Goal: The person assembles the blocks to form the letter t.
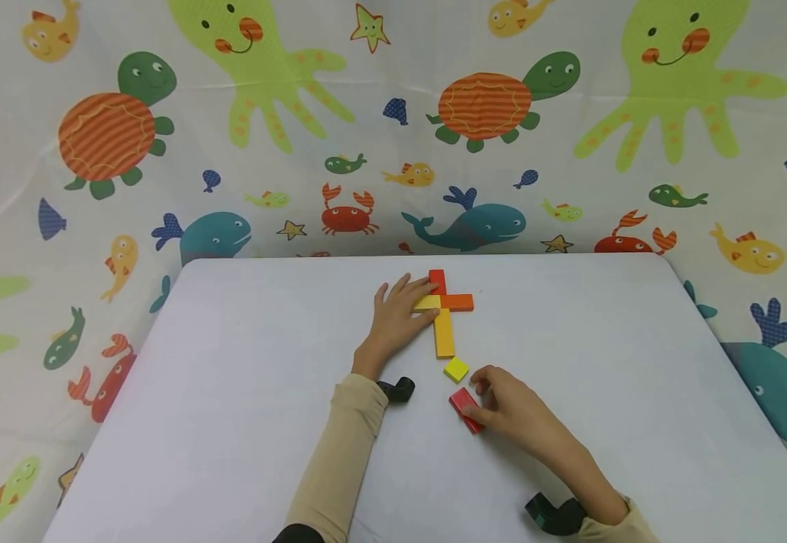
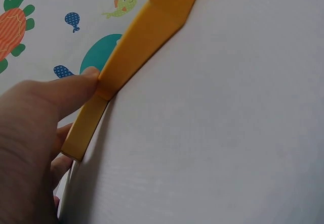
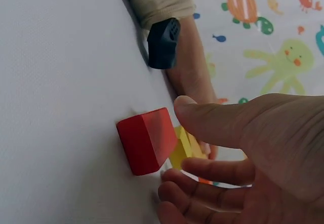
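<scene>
In the head view my left hand (image 1: 396, 320) rests at a cross-like layout of flat blocks, its fingers spread. Its index finger reaches a red block (image 1: 437, 280) at the top, and its thumb touches where a pale yellow block (image 1: 425, 303) meets a longer yellow-orange block (image 1: 444, 335). An orange block (image 1: 461, 302) extends to the right. Below lies a small yellow block (image 1: 456, 369), turned cornerwise. My right hand (image 1: 511, 407) hovers around a tilted red block (image 1: 463, 400); its thumb overlaps it there. The right wrist view shows thumb and fingers apart, beside the red block (image 3: 144, 140).
The blocks lie on a white table (image 1: 244, 362). A curtain (image 1: 284, 188) printed with sea animals hangs behind it. Dark wrist devices (image 1: 556, 515) sit on both wrists, close to the tabletop.
</scene>
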`<state>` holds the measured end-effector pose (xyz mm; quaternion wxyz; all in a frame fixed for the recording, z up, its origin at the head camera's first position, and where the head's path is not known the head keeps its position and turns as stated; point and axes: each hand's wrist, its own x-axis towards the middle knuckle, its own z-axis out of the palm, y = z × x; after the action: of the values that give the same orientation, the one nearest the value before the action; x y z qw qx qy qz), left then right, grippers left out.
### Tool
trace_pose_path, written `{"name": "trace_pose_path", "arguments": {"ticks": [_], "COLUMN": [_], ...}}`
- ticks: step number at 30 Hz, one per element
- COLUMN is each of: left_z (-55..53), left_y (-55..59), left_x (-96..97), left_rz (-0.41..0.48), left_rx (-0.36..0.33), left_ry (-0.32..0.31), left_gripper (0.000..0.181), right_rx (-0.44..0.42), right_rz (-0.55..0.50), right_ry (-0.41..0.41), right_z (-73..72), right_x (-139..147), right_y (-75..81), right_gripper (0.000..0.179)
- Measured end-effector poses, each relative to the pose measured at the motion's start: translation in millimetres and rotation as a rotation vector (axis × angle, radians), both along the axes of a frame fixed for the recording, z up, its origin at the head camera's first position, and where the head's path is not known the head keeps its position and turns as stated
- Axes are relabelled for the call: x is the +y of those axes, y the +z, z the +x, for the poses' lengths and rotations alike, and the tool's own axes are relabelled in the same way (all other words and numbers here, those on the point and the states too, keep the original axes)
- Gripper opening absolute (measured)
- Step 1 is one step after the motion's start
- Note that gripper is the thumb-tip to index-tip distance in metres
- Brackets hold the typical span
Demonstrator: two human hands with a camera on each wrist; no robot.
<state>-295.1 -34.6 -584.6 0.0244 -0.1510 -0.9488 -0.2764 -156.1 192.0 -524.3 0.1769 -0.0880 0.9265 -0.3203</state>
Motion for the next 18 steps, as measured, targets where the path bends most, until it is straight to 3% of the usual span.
{"name": "trace_pose_path", "arguments": {"ticks": [18], "left_z": [0.4], "left_y": [-0.6], "left_x": [-0.6], "left_rz": [-0.005], "left_rx": [0.001], "left_ry": [0.000], "left_gripper": [0.058], "right_rx": [0.050], "right_rz": [0.054], "right_ry": [0.002], "right_z": [8.4], "right_x": [-11.6], "right_y": [-7.7], "right_gripper": [0.050]}}
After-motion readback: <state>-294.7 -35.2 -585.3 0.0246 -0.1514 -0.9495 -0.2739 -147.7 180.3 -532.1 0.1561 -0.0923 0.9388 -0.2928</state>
